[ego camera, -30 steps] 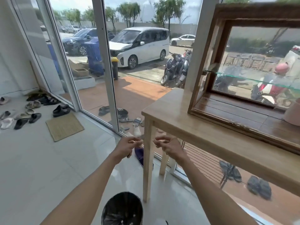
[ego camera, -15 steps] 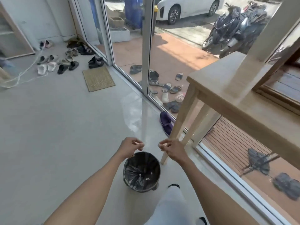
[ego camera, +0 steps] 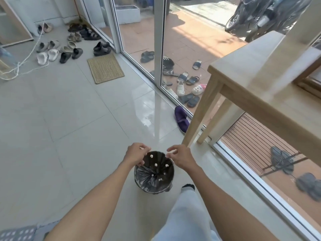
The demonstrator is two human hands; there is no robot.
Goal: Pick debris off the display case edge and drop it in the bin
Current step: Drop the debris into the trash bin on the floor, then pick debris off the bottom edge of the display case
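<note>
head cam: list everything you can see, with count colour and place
bin: one, black liner, floor below the hands
debris bits: several, white, inside the bin
wooden table: one, light wood, right
purple slipper: one, by the table leg
doormat: one, tan, by the glass door
shoes: many, mixed, far left floor; more outside the glass
rope: one, white, left floor
scooter: dark, outside, count unclear
left hand: over the bin rim, fingers loose
right hand: over the bin rim, fingers loose

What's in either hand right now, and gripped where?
Nothing visibly held. Both the left hand and right hand hover over the bin with fingers loosely spread; small white debris bits sit inside the bin's black liner or are falling into it.
</note>
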